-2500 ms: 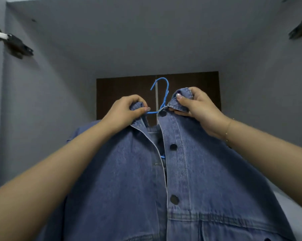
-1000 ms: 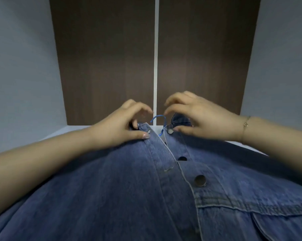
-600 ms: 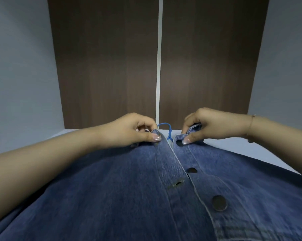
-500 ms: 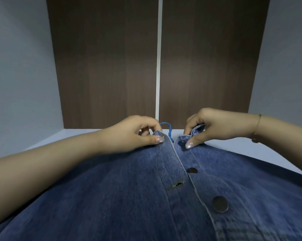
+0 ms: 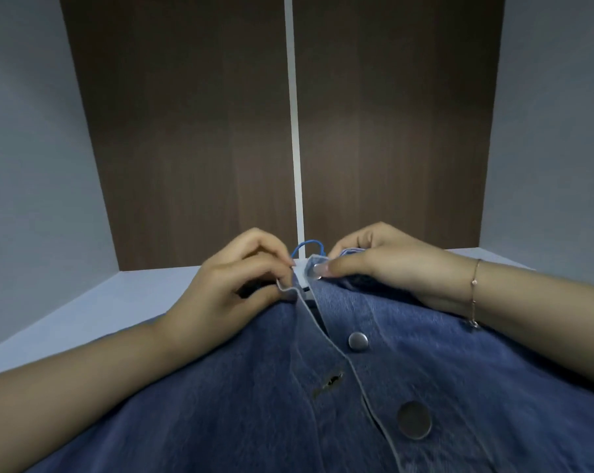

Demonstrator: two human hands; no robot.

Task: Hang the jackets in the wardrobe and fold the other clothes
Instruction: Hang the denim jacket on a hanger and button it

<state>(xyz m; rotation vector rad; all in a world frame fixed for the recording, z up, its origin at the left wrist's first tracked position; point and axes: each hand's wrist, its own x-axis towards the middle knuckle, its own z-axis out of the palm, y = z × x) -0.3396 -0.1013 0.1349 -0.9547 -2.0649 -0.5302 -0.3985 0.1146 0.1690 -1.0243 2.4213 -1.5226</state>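
A blue denim jacket [image 5: 323, 397] with metal buttons fills the lower half of the head view, lying front side up inside a wardrobe compartment. The hook of a blue hanger [image 5: 307, 246] pokes out at its collar. My left hand [image 5: 234, 288] pinches the left collar edge beside the hook. My right hand [image 5: 384, 264] pinches the right collar tip, thumb on top. The rest of the hanger is hidden under the denim.
The wardrobe's dark brown back panel [image 5: 193, 138] has a white vertical strip [image 5: 295, 131] down its middle. Grey side walls [image 5: 32, 158] close in left and right. A pale shelf floor [image 5: 94, 302] shows beyond the jacket on the left.
The view dropped from the ceiling to the wardrobe back as the jacket came down from upright. In the last half second my hands moved closer together at the collar, keeping their pinch.
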